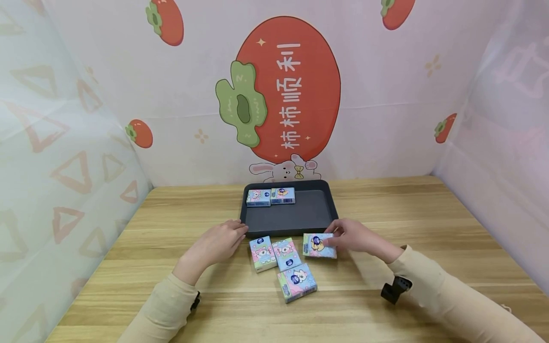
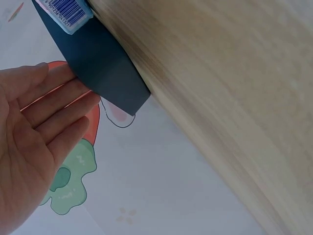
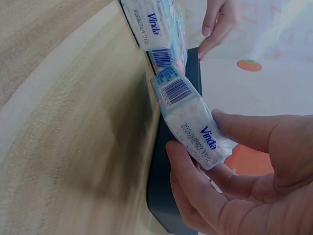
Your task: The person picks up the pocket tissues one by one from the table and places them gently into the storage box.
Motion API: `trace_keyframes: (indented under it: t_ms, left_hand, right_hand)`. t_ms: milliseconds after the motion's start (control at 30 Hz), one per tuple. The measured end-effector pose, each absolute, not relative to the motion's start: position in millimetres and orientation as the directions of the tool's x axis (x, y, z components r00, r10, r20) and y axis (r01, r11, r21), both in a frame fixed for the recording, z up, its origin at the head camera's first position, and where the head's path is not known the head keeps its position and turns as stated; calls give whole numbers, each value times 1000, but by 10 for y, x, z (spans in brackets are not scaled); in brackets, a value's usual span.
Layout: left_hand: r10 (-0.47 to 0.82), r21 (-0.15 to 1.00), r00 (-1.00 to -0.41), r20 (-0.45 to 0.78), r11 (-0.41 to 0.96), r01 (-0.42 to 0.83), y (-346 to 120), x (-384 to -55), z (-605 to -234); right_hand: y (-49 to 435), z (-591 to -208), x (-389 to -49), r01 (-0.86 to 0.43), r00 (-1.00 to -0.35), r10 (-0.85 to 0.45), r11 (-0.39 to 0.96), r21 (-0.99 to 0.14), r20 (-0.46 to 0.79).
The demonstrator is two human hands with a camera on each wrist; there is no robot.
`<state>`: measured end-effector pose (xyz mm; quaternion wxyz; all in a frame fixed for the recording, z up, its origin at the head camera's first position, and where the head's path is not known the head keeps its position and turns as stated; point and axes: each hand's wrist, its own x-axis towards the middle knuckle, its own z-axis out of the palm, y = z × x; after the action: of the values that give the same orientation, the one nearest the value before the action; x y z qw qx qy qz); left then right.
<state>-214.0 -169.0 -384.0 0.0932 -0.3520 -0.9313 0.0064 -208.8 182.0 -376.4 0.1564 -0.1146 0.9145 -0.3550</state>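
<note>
My right hand [image 1: 353, 236] pinches a small pack of tissues [image 1: 312, 246] by its right end, thumb on one face and fingers on the other. In the right wrist view the held tissue pack [image 3: 185, 115] is tilted, its barcode and Vinda print showing, close by the front of the dark grey tray [image 1: 291, 220]. At the tray's front left corner rests my left hand [image 1: 218, 244], fingers extended and holding nothing. Two tissue packs lie side by side at the back left inside the tray, one pink and blue [image 1: 259, 198], one with a yellow figure [image 1: 283, 196].
Three more tissue packs lie on the wooden table in front of the tray: a left one [image 1: 263, 254], a middle one [image 1: 287, 254] and a nearer one [image 1: 297, 283]. Behind the tray hangs a cloth backdrop [image 1: 386, 119] printed with persimmons; similar cloth flanks both sides.
</note>
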Motion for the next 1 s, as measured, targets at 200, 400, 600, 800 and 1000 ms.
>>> trace_keyframes:
  t_ms: [200,400,600,800,1000]
  left_hand:
    - [658,-82,-733,170,751,655,-1689,-2145,-3846]
    - [659,-80,-732,173,750,656,-1687,-2143,-3845]
    - [656,-79,-736,166,753,653,-1687,-2145,-3846]
    - [654,-84,-737,168,755,651,-1686,-2152,-3850]
    - [659,-91,-732,174,751,654,-1682,-2155,-3846]
  right_hand:
    - [1836,-3740,-2128,-94,-929,-313,718,-689,-200]
    - [1839,-3679,-2155,-72,-931,-303,702,-709,-205]
    - [1845,-3618,-2191,-45,-930,-298,674,-737,-215]
    - [1840,-3529,-2211,-40,-930,-296,671,-741,-218]
    - [1849,-3459,-2260,-54,-927,-310,665,-745,-210]
